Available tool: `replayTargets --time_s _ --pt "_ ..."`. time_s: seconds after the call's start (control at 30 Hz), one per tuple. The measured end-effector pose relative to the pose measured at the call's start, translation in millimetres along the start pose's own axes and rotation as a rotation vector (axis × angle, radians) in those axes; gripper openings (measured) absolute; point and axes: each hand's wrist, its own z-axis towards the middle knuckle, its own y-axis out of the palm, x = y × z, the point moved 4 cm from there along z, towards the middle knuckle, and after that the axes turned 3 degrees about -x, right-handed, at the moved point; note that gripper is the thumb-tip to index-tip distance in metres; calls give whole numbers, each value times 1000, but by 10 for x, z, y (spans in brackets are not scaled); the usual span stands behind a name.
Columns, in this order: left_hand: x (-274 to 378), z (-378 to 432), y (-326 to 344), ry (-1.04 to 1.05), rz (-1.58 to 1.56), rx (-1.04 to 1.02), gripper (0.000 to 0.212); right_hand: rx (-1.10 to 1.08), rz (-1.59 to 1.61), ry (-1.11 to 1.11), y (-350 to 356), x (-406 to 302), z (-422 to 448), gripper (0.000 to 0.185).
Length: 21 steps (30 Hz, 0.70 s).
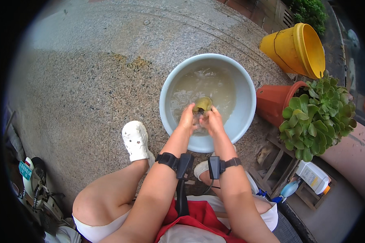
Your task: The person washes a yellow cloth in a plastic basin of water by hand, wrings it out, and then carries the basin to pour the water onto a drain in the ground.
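Observation:
A round, light blue plastic basin (243,121) of cloudy brownish water stands on the ground before me. My left hand (187,118) and my right hand (213,120) are over its near half, gripping a small olive-yellow object (204,103) from either side. A dark opening shows on the side of it towards me; its exact kind is unclear. Water splashes between my palms, and my lower fingers are partly hidden by blur and water.
A yellow bucket (279,48) lies tilted at the upper right. Below it, a terracotta-coloured pot (270,101) with a succulent (318,118) leans beside the basin. A white bottle (313,177) with an orange cap is at right. A parked scooter (39,194) stands at lower left.

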Motion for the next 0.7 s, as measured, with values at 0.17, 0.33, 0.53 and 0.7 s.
replayTargets --time_s 0.17,0.33,0.53,0.7 --pt "286 -132 122 -17 -261 -228 46 -95 -306 -341 411 -209 -744 23" --pt "278 -201 267 307 -36 -190 33 115 -948 -891 795 -542 -1213 22" --pt "44 -105 340 206 15 -106 32 371 -1041 -942 627 -700 -1108 33" --pt "-45 -186 415 311 14 -1 32 363 -959 -809 432 -755 -913 31"
